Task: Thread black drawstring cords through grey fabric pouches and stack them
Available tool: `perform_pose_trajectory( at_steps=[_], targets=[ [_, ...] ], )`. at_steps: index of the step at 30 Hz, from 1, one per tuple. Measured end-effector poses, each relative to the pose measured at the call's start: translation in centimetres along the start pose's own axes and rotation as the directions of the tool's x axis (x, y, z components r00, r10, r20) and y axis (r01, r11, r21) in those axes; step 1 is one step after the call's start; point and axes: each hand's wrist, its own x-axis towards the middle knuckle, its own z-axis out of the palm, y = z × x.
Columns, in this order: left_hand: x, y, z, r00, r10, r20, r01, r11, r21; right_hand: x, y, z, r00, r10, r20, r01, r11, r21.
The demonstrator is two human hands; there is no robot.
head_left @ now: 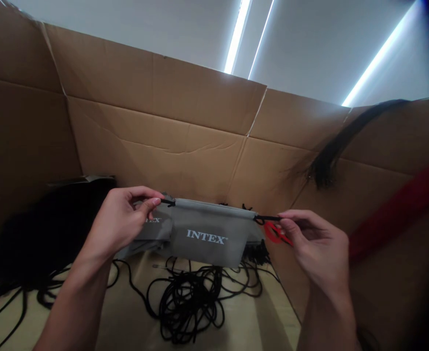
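Observation:
A grey drawstring bag (207, 248) with white INTEX lettering is stretched out in the air between my hands. My left hand (128, 217) is closed, pinching the black drawstring (168, 201) at the bag's upper left corner. On the other side, my right hand (311, 239) pinches the knotted black cord (269, 218) at the upper right corner. The top hem is pulled nearly straight. Behind the bag, to the left, more grey INTEX fabric (154, 233) shows, partly hidden. Red-handled scissors (273, 231) appear just behind the right-hand cord, mostly covered.
A loose tangle of black cord (190, 304) lies on the pale tabletop (133, 321). At the left is a large dark heap (49, 229). Cardboard walls (163, 131) enclose the back and sides. Something red (400, 209) slants along the right, below a hanging dark strand (327, 165).

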Motion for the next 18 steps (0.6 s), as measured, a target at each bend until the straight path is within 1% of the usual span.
perform_pose_trajectory(
  at_steps=[4, 8, 11, 14, 16, 18],
  targets=[
    [0.0, 0.4, 0.0, 0.999, -0.013, -0.029, 0.012, 0.999, -0.029, 0.0, 0.1, -0.4, 1.000, 0.003, 0.007, -0.003, 1.000, -0.009],
    [0.1, 0.1, -0.1, 0.995, -0.028, -0.091, 0.025, 0.999, -0.041, -0.1, 0.3, -0.6, 0.999, 0.014, 0.052, -0.013, 1.000, -0.024],
    [0.2, -0.2, -0.1, 0.989, -0.043, -0.141, 0.033, 0.997, -0.068, -0.1, 0.1, -0.4, 0.999, 0.017, 0.049, -0.016, 1.000, -0.006],
    [0.4, -0.2, -0.1, 0.981, -0.046, -0.190, 0.020, 0.990, -0.140, 0.0, -0.2, 0.0, 0.999, 0.016, 0.038, -0.017, 1.000, 0.011],
    [0.4, -0.1, -0.2, 0.978, -0.051, -0.202, 0.018, 0.987, -0.162, 0.0, -0.5, 0.2, 0.999, 0.018, 0.037, -0.019, 0.999, 0.034],
    [0.5, -0.2, -0.3, 0.978, -0.047, -0.204, 0.017, 0.989, -0.148, 0.1, -0.8, 0.4, 0.999, 0.019, 0.041, -0.021, 0.998, 0.063]
  ],
)
